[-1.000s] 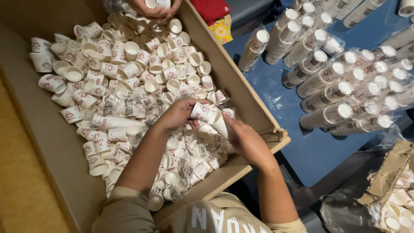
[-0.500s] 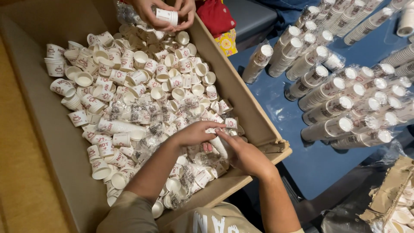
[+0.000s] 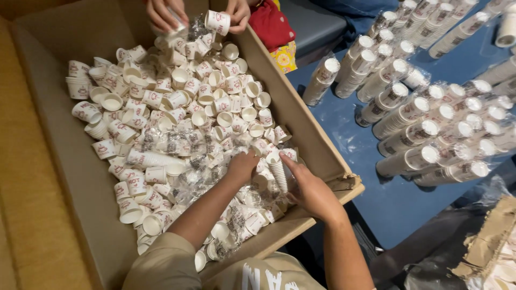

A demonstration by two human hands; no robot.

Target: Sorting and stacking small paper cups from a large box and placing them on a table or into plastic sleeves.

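A big cardboard box [image 3: 64, 177] holds a heap of small white paper cups [image 3: 177, 102] with red print. My right hand [image 3: 309, 190] grips a short stack of nested cups [image 3: 278, 171] near the box's right wall. My left hand [image 3: 242, 166] reaches down into the loose cups and crinkled clear wrappers just left of that stack, its fingers buried among them. At the box's far end another person's two hands [image 3: 166, 13] work; one holds a single cup [image 3: 217, 21].
Several plastic-wrapped sleeves of stacked cups [image 3: 414, 118] lie in rows on a blue surface [image 3: 408, 204] to the right of the box. A red and yellow cloth [image 3: 274, 32] sits beyond the box. Torn cardboard and plastic [image 3: 484, 247] lie at the lower right.
Both my hands have shifted lower and nearer within the box, the right keeping the cup stack. The other person's hands have come further into view with a cup.
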